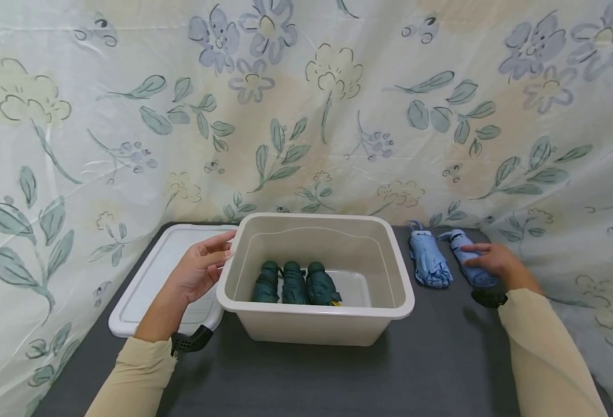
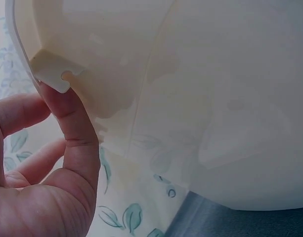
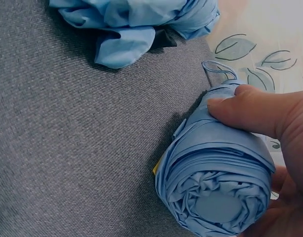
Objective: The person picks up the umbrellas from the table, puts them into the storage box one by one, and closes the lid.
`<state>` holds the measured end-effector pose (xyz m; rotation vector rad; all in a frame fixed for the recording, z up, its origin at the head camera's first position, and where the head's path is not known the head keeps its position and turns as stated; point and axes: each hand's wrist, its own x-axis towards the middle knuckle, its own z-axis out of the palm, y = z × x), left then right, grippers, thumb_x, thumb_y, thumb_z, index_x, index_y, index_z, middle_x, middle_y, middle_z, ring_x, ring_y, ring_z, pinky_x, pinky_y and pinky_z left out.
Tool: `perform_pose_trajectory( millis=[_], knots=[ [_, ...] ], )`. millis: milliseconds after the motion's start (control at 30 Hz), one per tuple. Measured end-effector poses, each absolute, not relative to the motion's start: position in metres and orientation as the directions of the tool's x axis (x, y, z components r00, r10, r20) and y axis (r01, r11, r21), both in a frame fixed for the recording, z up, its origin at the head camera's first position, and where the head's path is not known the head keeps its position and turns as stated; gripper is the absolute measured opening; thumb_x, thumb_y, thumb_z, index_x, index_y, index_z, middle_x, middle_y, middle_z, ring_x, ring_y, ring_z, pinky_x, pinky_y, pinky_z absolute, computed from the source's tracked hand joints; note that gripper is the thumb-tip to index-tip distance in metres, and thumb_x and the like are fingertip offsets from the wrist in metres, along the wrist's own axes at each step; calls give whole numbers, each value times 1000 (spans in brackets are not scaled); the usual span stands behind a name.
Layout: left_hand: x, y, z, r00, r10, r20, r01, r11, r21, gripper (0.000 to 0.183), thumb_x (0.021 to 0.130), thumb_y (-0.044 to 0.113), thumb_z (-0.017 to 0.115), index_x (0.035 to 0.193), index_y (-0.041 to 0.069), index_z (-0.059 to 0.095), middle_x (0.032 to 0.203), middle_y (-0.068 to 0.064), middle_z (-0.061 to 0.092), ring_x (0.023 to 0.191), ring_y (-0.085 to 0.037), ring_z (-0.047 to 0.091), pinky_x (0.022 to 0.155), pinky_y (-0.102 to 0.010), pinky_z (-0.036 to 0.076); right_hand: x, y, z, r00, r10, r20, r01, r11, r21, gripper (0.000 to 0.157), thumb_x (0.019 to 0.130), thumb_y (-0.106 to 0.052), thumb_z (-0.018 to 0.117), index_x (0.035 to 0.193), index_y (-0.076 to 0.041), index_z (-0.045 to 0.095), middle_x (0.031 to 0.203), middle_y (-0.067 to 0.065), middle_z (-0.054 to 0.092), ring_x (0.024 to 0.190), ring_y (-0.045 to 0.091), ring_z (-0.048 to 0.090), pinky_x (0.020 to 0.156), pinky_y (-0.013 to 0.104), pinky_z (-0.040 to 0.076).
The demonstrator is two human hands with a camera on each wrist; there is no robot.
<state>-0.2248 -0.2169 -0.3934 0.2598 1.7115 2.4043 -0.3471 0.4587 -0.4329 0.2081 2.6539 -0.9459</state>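
Note:
A cream plastic storage bin [image 1: 311,329] stands in the middle of the table. My left hand [image 1: 194,272] grips its left rim between thumb and fingers; the left wrist view shows the thumb tucked under the lip. Inside, three dark green folded umbrellas [image 1: 294,284] lie side by side toward the left. To the right of the bin, my right hand [image 1: 499,263] holds a light blue folded umbrella [image 3: 215,143], thumb along one side and fingers partly hidden on the other. A second light blue folded umbrella [image 1: 429,260] lies between it and the bin.
A white lid [image 1: 155,278] lies flat on the left, partly behind the left hand and bin. Dark grey cloth covers the table [image 1: 306,382]. A floral curtain [image 1: 306,127] hangs along the back and both sides.

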Motion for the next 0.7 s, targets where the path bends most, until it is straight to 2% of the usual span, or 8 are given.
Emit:
perform_pose_trajectory(
  millis=[133, 500, 700],
  knots=[
    [-223, -217, -393, -970, 240, 37, -42, -315, 948, 51, 102, 2, 58, 152, 5, 48, 108, -1, 71, 92, -12, 74, 84, -28, 62, -346, 456, -433, -937, 45, -345, 258, 756, -602, 77, 93, -31, 73, 156, -4, 38, 162, 40, 6, 146, 62, 10, 114, 77, 20],
    [-222, -217, -393, -976, 218, 28, -33, -271, 962, 54, 102, 3, 59, 154, 3, 44, 108, 0, 70, 92, -11, 74, 84, -28, 62, -345, 452, -439, -966, 51, -254, 189, 810, -555, 74, 91, -35, 74, 152, -3, 45, 159, 42, 16, 141, 62, 22, 111, 74, 28],
    [-222, -215, -392, -975, 219, 29, -31, -266, 964, 54, 102, 3, 59, 154, 2, 44, 108, 0, 71, 93, -11, 74, 85, -29, 62, -344, 455, -445, -970, 76, -232, 203, 779, -594, 73, 92, -31, 72, 153, -3, 44, 160, 41, 17, 141, 61, 25, 111, 73, 31]
  ],
)
